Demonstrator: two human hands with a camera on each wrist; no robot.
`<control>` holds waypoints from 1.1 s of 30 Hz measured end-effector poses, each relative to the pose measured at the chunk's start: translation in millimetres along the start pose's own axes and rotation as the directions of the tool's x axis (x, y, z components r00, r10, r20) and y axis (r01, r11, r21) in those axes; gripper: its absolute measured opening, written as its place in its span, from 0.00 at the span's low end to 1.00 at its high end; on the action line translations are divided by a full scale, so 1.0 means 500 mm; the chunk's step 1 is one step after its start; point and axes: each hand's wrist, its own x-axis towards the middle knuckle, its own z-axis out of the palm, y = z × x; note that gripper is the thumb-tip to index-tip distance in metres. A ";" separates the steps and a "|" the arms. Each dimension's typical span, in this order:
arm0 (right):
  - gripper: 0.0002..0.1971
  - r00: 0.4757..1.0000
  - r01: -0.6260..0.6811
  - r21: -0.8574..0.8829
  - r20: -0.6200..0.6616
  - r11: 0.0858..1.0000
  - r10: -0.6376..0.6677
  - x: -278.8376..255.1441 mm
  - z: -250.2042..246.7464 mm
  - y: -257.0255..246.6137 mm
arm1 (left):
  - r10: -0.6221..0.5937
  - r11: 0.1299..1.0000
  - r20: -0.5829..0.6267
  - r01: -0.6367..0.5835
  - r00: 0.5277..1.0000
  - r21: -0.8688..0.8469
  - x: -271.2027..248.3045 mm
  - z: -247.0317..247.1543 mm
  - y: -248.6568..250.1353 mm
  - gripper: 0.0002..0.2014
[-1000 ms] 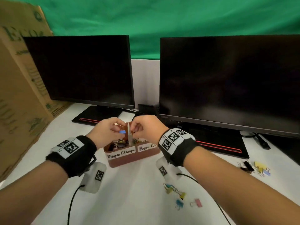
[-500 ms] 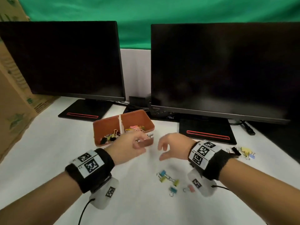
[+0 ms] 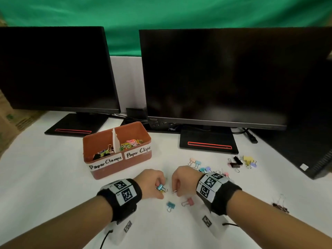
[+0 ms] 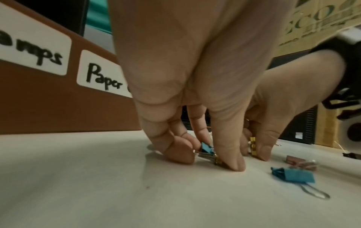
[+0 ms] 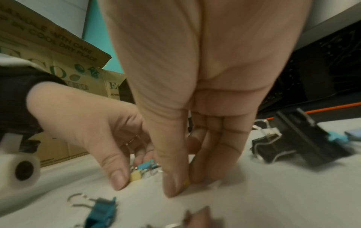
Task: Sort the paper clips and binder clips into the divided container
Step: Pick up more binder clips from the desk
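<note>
Two hands work low over the white table [image 3: 53, 186] in the head view, just in front of the divided container [image 3: 116, 166], whose long side runs left to right with labels "Paper Clamps" and "Paper Clips" facing the person. The left hand [image 3: 152, 184] curls its fingers around a blue binder clip [image 3: 159, 187] that touches a yellow one beside it. The right hand [image 3: 181, 180] pinches something small, a wire loop sticking out below its fingers toward the person. A loose blue clip [image 3: 170, 205] and a pink clip [image 3: 188, 201] lie near the wrists, wire handles pointing down-left. More binder clips [image 3: 240, 163] are scattered to the right.

From the left wrist, the left hand [image 4: 195, 77] points straight down, thumb and fingertips [image 4: 181, 154] closed on the blue binder clip [image 4: 207, 148], which lies flat on the table with its handles running sideways.

From the right wrist, the right hand [image 5: 195, 92] also points down, thumb and fingers pressed together at the table around a small yellow clip [image 5: 186, 183] that is mostly hidden.

Half a second earlier both hands hung above the table with fingers spread and holding nothing; a second ago they were over the container. The container has not moved on the table.
</note>
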 end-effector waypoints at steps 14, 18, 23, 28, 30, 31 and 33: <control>0.15 0.991 0.130 0.027 0.010 0.991 -0.131 -0.067 0.014 0.047 | 0.015 0.999 0.038 -0.017 0.999 0.044 0.008 -0.004 0.001 0.13; 0.11 0.995 0.097 0.056 -0.017 0.994 -0.096 -0.063 0.015 0.043 | 0.037 0.997 0.030 -0.039 0.999 0.067 0.003 -0.002 0.003 0.10; 0.14 0.995 0.096 0.059 -0.009 0.994 -0.095 -0.059 0.017 0.039 | 0.019 0.999 0.049 -0.017 0.999 -0.043 0.003 -0.001 0.003 0.10; 0.09 0.997 0.059 0.067 -0.056 0.996 -0.056 -0.070 -0.011 0.059 | -0.004 0.954 0.111 0.037 0.994 -0.298 -0.007 -0.004 -0.002 0.03; 0.08 0.990 0.014 0.062 -0.142 0.998 -0.005 -0.077 -0.037 0.086 | 0.039 0.933 0.104 0.000 0.994 -0.360 -0.015 -0.002 0.001 0.01; 0.07 0.983 -0.016 0.062 -0.181 0.998 0.027 -0.082 -0.051 0.100 | 0.067 0.931 0.091 -0.029 0.994 -0.364 -0.019 -0.002 0.005 0.01; 0.09 0.972 -0.077 0.092 -0.215 0.993 0.095 -0.089 -0.073 0.124 | 0.117 0.942 0.074 -0.087 0.990 -0.325 -0.027 -0.001 0.015 0.04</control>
